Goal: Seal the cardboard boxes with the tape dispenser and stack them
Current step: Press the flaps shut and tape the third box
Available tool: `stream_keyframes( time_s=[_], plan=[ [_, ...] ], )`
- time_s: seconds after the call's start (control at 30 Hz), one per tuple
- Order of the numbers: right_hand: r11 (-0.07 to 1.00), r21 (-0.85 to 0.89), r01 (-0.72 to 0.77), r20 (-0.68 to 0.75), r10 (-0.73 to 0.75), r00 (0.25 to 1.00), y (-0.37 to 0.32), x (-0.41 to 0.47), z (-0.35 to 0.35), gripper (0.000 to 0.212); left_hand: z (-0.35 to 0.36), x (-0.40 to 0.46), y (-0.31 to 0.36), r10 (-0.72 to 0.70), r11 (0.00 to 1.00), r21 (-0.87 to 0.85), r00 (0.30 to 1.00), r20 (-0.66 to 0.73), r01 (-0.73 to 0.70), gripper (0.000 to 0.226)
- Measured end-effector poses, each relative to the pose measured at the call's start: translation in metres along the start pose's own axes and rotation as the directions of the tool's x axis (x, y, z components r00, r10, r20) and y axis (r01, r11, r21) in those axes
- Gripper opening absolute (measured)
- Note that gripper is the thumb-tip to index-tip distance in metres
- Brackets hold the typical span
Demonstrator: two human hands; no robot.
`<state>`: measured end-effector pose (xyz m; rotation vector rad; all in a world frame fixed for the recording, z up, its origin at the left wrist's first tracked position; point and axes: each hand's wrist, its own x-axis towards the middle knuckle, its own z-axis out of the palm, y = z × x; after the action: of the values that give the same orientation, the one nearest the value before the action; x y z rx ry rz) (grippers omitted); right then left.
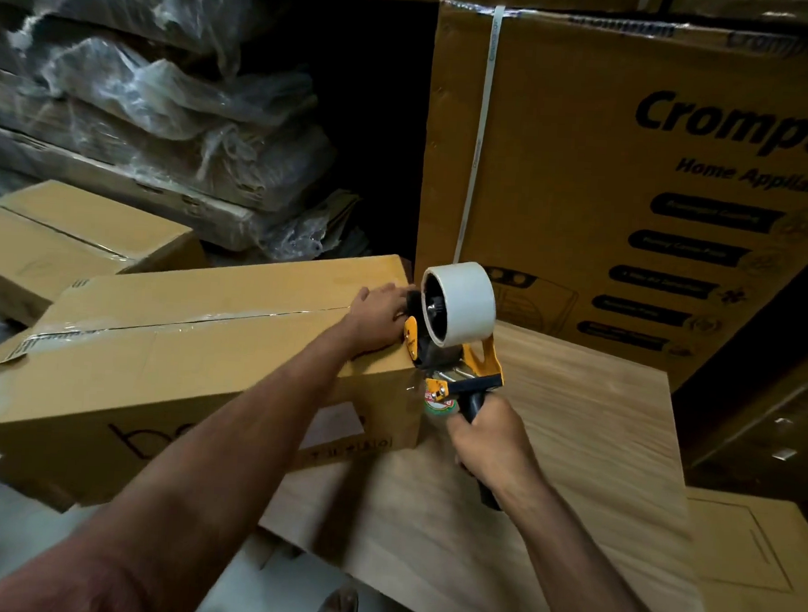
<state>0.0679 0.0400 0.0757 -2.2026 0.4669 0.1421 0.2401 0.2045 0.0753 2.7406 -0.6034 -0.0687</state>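
A long cardboard box (193, 365) lies across the middle, with clear tape running along its top seam. My left hand (378, 311) rests flat on the right end of its top, fingers spread toward the far edge. My right hand (488, 443) grips the black handle of the yellow tape dispenser (456, 350). The dispenser carries a white tape roll (465, 304) and sits against the box's top right corner. A second taped cardboard box (68, 241) lies behind on the left.
A wood-grain board (547, 477) lies under the box's right end. A tall printed appliance carton (634, 168) stands behind on the right. Plastic-wrapped flat packs (145, 119) are piled at the back left. Another carton (762, 582) sits at the lower right.
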Motion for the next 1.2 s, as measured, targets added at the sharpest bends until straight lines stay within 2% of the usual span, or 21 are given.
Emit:
stream_keyframes(
  time_s=[0.1,0.17,0.23,0.3,0.37,0.47,0.57,0.77,0.93,1.0,1.1,1.2],
  plan=[
    [1.000,-0.028,0.011,-0.008,-0.011,1.000,0.000,-0.002,0.004,0.019,-0.006,-0.042,-0.011,0.108,0.994,-0.013,0.982,0.154,-0.108,0.065],
    [0.999,-0.031,0.018,-0.002,-0.018,1.000,-0.002,-0.004,0.004,0.018,-0.003,-0.061,-0.010,0.095,0.989,0.089,0.967,0.236,-0.118,0.087],
    [1.000,0.013,0.020,0.016,-0.020,1.000,-0.003,-0.004,0.002,0.017,0.007,-0.068,0.001,0.029,0.973,0.215,0.974,0.223,-0.079,0.103],
    [0.998,0.061,0.008,0.049,-0.011,0.999,-0.002,-0.005,-0.001,0.017,0.018,-0.070,0.013,-0.024,0.953,0.304,0.995,0.098,-0.007,0.091],
    [0.996,0.090,0.017,0.063,-0.022,0.998,0.000,-0.007,-0.002,0.018,0.026,-0.073,0.016,-0.011,0.926,0.378,1.000,-0.017,0.017,0.075],
    [0.996,0.085,0.030,0.028,-0.033,0.999,0.003,-0.012,-0.001,0.011,0.027,-0.072,0.013,0.012,0.910,0.414,0.999,-0.043,0.007,0.067],
    [0.998,0.058,0.022,0.048,-0.024,0.999,0.013,-0.019,-0.001,0.011,0.020,-0.056,0.007,-0.030,0.921,0.388,0.999,-0.038,0.042,0.069],
    [1.000,0.021,-0.008,0.061,0.007,0.998,0.037,-0.019,0.012,0.038,0.012,-0.036,-0.013,0.017,0.932,0.361,1.000,0.011,-0.020,0.072],
    [0.997,0.042,-0.069,0.095,0.065,0.993,0.023,-0.007,0.026,0.012,0.005,-0.034,-0.030,0.068,0.936,0.340,0.994,0.085,-0.093,0.075],
    [0.994,0.052,-0.093,0.087,0.088,0.992,0.021,-0.003,0.030,0.009,0.003,-0.033,-0.034,0.065,0.948,0.304,0.991,0.117,-0.098,0.078],
    [0.988,0.084,-0.126,0.107,0.117,0.987,0.023,0.002,0.033,0.006,-0.008,-0.027,-0.037,0.065,0.958,0.253,0.964,0.258,-0.132,0.095],
    [0.993,0.047,-0.106,0.068,0.103,0.992,0.027,0.004,0.038,0.007,-0.013,-0.023,-0.038,0.048,0.944,0.293,0.941,0.336,-0.153,0.108]
  ],
)
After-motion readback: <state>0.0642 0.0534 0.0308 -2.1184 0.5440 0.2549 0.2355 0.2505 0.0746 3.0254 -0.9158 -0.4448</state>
